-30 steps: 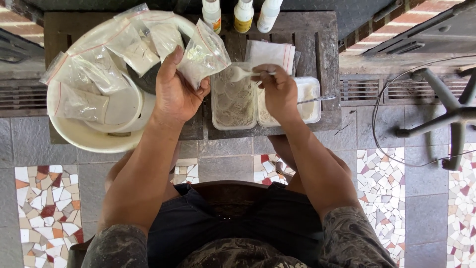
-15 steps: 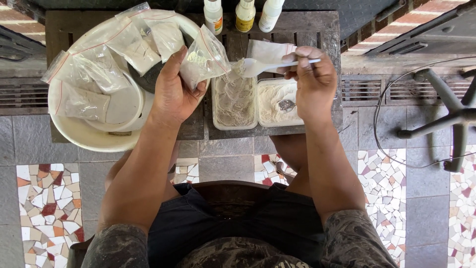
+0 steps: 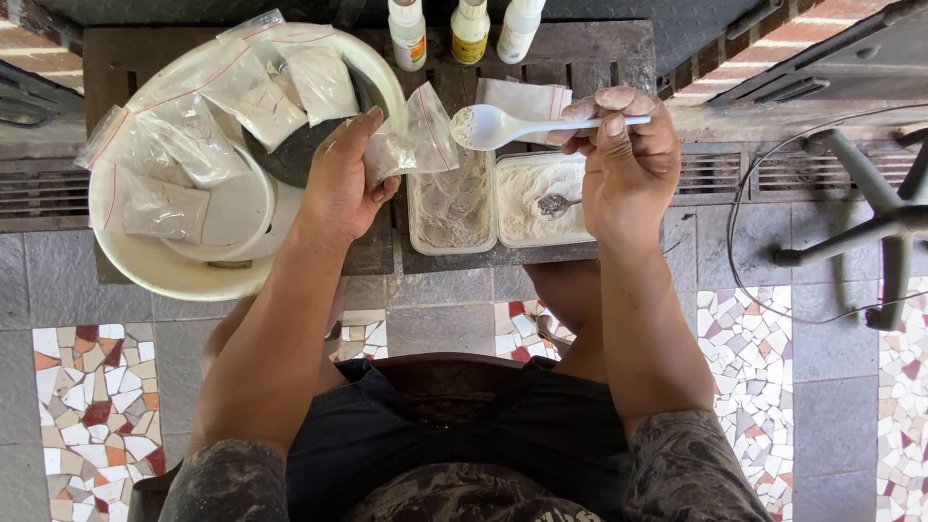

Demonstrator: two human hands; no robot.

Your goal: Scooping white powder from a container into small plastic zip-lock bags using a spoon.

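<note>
Plastic bottles point(image 3: 469, 31) behind tubs point(image 3: 493, 201), bagged bowl point(image 3: 174, 275) leftward.

Left hand point(image 3: 340, 188) holding small bag point(image 3: 414, 142), right hand point(image 3: 628, 159) holding white spoon point(image 3: 503, 125) beside it

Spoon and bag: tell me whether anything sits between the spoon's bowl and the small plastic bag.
Nothing visible does. The right hand holds the white spoon, its bowl right beside the small plastic bag in the left hand, above the clear tray.
</note>
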